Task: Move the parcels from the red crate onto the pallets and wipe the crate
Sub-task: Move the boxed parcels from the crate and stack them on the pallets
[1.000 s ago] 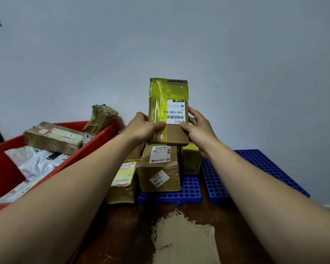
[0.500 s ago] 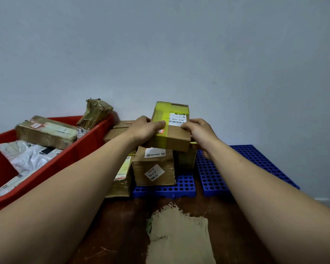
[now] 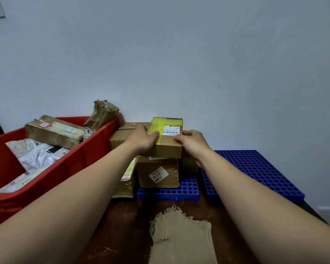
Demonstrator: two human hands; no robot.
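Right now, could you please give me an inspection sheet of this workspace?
Surface: dark wooden table, scratched near the front.
Job's things: red crate on the left holds a brown box and white mailer bags, with a wrapped bundle at its far corner. The left pallet carries stacked parcels, including a labelled carton. The yellow-taped box lies flat on that carton. The right pallet is beside it. A frayed cloth lies at the front.
Clutter: nothing seen.
Grippers: left hand and right hand grip the yellow-taped box by its sides.
Cables: nothing seen.
Surroundings: pale wall behind.
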